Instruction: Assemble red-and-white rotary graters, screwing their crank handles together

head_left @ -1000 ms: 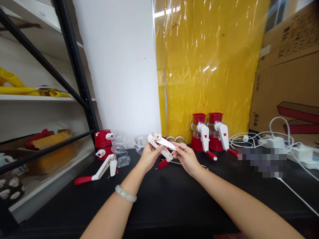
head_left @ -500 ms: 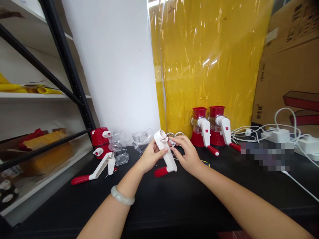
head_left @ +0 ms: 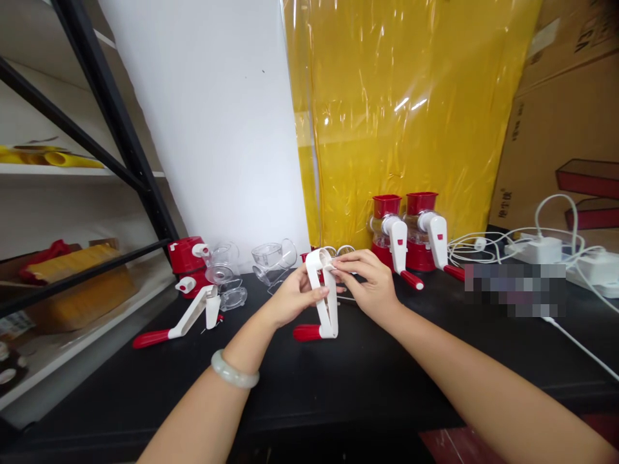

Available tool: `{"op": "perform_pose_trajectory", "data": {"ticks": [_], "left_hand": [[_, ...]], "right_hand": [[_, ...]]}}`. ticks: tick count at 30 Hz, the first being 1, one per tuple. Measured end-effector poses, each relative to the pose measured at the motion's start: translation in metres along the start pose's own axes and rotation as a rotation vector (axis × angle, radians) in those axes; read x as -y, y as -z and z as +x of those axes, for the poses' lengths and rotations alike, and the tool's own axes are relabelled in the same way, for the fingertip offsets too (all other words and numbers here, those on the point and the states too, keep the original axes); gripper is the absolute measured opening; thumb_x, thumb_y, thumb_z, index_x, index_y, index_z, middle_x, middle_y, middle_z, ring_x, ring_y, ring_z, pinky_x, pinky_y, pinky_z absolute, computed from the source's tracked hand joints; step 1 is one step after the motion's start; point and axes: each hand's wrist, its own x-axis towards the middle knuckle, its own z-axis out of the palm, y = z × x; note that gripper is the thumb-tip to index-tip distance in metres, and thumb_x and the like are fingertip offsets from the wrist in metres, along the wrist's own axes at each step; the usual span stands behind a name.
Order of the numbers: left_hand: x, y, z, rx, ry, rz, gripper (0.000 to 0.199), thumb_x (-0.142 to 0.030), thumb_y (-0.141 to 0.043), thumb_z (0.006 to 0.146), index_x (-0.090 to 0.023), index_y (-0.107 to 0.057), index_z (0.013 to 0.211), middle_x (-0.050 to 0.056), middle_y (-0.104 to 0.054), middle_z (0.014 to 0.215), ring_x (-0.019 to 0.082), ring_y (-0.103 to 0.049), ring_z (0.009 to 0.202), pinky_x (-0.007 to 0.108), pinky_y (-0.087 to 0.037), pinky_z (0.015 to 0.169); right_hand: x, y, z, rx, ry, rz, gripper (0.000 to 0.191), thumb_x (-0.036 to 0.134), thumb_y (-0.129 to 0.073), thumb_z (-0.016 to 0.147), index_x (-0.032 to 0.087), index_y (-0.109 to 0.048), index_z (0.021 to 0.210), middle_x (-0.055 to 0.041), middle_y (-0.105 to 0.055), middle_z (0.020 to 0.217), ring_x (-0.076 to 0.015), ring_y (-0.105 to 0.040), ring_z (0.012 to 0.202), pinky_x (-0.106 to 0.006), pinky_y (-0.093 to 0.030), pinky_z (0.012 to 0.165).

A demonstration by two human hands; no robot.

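A white crank handle (head_left: 315, 283) with a red grip (head_left: 307, 332) is held above the black table. My left hand (head_left: 294, 298) is closed round its left side, thumb across the white arm. The fingertips of my right hand (head_left: 363, 277) pinch the upper right of the crank, at a white strip that stands apart from the arm and meets it near the bottom. A second crank handle (head_left: 191, 316), also white with a red grip, lies on the table to the left, its white strip swung apart.
A red grinder base (head_left: 187, 258) and clear plastic parts (head_left: 271, 258) stand at the back left. Two assembled red grinders (head_left: 385, 225) are at the back right. White cables and a power strip (head_left: 541, 250) lie further right. A black shelf frame (head_left: 116, 116) rises at left.
The held crank has turned, so its hollow side and the strip apart from it now show. My right fingers have moved onto that strip. The whole view has shifted slightly.
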Motion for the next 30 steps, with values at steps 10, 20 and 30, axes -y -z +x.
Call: {"op": "perform_pose_trajectory", "data": {"ticks": [10, 20, 30], "left_hand": [[-0.0008, -0.0011, -0.0006, 0.037, 0.022, 0.016, 0.056, -0.026, -0.078, 0.075, -0.019, -0.053, 0.125, 0.016, -0.069, 0.114, 0.030, -0.071, 0.096, 0.036, -0.058, 0.076], [0.0003, -0.0012, -0.0018, 0.055, 0.041, -0.012, 0.060, -0.022, -0.079, 0.074, -0.021, -0.050, 0.127, 0.013, -0.069, 0.112, 0.030, -0.070, 0.098, 0.041, -0.057, 0.084], [-0.0002, 0.0009, -0.0059, 0.138, 0.090, -0.075, 0.047, -0.024, -0.076, 0.077, -0.019, -0.054, 0.119, 0.015, -0.066, 0.117, 0.032, -0.068, 0.101, 0.041, -0.059, 0.078]], "right_hand": [[0.0014, 0.0019, 0.0003, -0.013, 0.058, -0.055, 0.018, 0.016, -0.066, 0.084, 0.028, -0.076, 0.093, -0.0041, -0.069, 0.085, -0.0182, -0.061, 0.083, -0.037, -0.051, 0.073], [0.0035, 0.0032, -0.0003, -0.029, 0.090, -0.101, 0.025, 0.013, -0.066, 0.083, 0.032, -0.076, 0.096, -0.0034, -0.069, 0.083, -0.0189, -0.060, 0.082, -0.037, -0.051, 0.071], [0.0053, 0.0074, -0.0034, -0.029, 0.155, -0.117, 0.037, 0.009, -0.064, 0.083, 0.037, -0.074, 0.105, -0.0038, -0.064, 0.086, -0.0178, -0.058, 0.082, -0.035, -0.053, 0.068]]}}
